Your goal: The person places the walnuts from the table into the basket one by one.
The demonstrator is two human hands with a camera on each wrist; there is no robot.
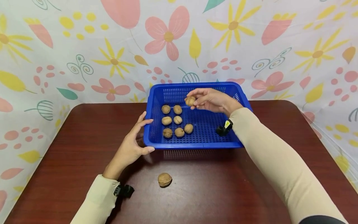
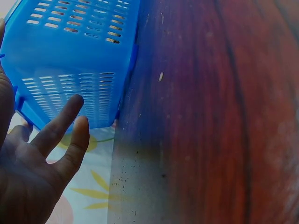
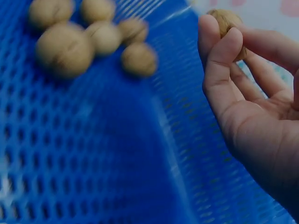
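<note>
In the head view, my right hand (image 1: 211, 100) pinches a walnut (image 1: 190, 100) between thumb and fingertips, above the inside of the blue plastic basket (image 1: 179, 145). The right wrist view shows this walnut (image 3: 227, 21) partly covered by the fingers. Several walnuts (image 1: 177, 119) lie in rough rows on the basket's left part. My left hand (image 1: 130, 147) grips the basket's left end, one fingertip over the side rim and the thumb at the front corner. Its other fingers (image 2: 70, 144) spread along the outer wall in the left wrist view. One more walnut (image 1: 164, 179) lies on the table in front of the basket.
The dark red-brown wooden table (image 1: 223, 186) carries the basket near its back edge. Behind it hangs a white cloth (image 1: 123, 43) with printed flowers and leaves. Black wrist cameras (image 1: 124, 190) are strapped at both sleeves; the right one hangs over the basket's right part.
</note>
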